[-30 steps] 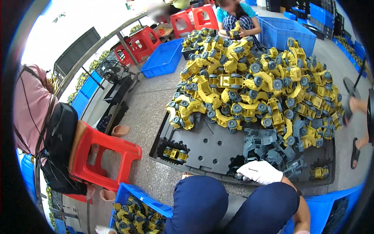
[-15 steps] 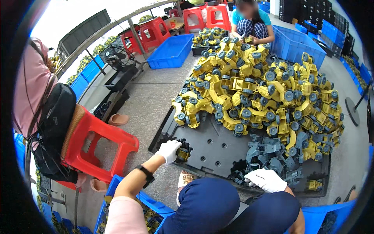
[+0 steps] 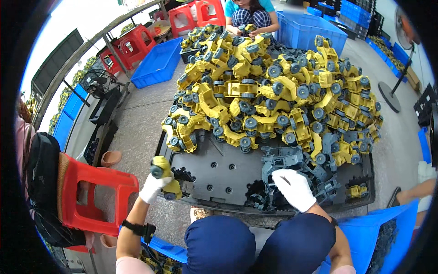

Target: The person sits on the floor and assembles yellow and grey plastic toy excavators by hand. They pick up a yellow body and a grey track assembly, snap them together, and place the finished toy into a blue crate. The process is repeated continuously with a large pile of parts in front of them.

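Note:
My left hand, in a white glove, is closed around a yellow toy truck with dark grey wheels, lifted off the left end of the black tray. Small black toothed parts lie on the tray beside it. My right hand, also gloved, is over loose grey plastic toy parts and a cluster of black parts. Its fingers are drawn together, and what they hold, if anything, is hidden. A big heap of yellow toy trucks covers the tray's far side.
One yellow truck piece lies at the tray's right corner. Blue crates stand around, with another at my right knee. A red stool is on the left. Across the heap, a person handles a yellow piece.
My left hand has picked up a yellow toy truck from the tray's left end and raised it leftward. My right hand has reached farther forward over the grey parts. The view has shifted.

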`<state>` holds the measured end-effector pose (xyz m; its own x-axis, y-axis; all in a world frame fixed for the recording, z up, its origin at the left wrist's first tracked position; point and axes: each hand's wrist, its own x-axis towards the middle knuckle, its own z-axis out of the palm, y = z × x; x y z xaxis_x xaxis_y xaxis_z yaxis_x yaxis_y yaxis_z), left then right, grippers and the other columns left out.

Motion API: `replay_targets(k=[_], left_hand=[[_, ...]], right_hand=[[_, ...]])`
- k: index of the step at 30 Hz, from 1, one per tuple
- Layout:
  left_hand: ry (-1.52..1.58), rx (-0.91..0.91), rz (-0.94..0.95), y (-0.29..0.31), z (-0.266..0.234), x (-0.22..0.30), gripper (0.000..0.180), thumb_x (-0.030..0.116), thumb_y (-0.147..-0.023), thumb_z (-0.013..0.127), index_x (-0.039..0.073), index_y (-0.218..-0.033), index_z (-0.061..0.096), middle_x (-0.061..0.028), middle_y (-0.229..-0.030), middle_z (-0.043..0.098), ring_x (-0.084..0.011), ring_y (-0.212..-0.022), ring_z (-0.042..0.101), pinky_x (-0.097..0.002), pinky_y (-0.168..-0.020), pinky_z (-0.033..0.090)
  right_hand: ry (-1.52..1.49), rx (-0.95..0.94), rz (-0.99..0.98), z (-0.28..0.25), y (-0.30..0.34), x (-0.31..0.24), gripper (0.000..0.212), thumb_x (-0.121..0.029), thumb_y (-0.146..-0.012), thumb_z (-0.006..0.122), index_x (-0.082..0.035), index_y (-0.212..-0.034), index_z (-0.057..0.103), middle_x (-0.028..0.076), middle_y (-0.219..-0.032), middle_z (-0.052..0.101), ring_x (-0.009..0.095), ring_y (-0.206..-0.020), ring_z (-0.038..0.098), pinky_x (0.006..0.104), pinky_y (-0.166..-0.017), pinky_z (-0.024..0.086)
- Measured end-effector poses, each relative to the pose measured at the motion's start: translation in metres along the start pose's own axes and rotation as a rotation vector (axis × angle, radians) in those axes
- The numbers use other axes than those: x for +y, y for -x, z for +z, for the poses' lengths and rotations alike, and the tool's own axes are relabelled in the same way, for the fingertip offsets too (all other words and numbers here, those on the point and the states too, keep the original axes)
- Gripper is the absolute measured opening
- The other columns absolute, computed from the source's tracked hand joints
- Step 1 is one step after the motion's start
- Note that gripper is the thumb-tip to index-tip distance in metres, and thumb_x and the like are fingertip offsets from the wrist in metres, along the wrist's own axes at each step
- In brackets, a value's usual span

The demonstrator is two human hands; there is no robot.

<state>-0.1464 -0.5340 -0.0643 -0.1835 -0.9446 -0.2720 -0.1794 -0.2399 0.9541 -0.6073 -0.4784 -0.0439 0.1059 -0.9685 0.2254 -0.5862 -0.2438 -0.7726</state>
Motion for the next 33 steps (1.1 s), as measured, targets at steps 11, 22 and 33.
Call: replay_targets(k=[11, 22, 33], left_hand=[[0.929, -0.069, -0.152, 0.002, 0.131, 0.042, 0.049, 0.043, -0.091, 0.061, 0.005, -0.120, 0.054, -0.0111, -0.102, 0.061, -0.0257, -0.093, 0.063, -0.0450, -0.087, 0.052], [0.871, -0.416, -0.255, -0.001, 0.158, 0.044, 0.057, 0.037, -0.093, 0.059, 0.006, -0.138, 0.044, -0.0111, -0.123, 0.058, -0.0238, -0.106, 0.059, -0.0470, -0.093, 0.051], [0.694, -0.551, -0.213, -0.017, 0.178, 0.038, 0.065, 0.016, -0.075, 0.071, 0.008, -0.135, 0.046, -0.0096, -0.130, 0.055, -0.0243, -0.117, 0.055, -0.0421, -0.099, 0.046]], right_hand=[[0.795, -0.154, -0.063, 0.016, -0.022, 0.023, 0.038, -0.033, -0.082, 0.063, -0.010, -0.111, 0.061, 0.010, -0.099, 0.063, 0.030, -0.095, 0.057, 0.0453, -0.079, 0.042], [0.667, -0.291, 0.155, 0.045, -0.057, 0.027, 0.047, -0.052, -0.076, 0.070, -0.009, -0.094, 0.067, 0.010, -0.094, 0.067, 0.031, -0.092, 0.062, 0.0464, -0.080, 0.046], [-0.779, -0.284, 0.267, 0.006, -0.070, -0.009, 0.016, -0.015, -0.084, 0.074, -0.009, -0.090, 0.060, -0.005, -0.081, 0.057, 0.004, -0.071, 0.048, 0.0218, -0.062, 0.039]])
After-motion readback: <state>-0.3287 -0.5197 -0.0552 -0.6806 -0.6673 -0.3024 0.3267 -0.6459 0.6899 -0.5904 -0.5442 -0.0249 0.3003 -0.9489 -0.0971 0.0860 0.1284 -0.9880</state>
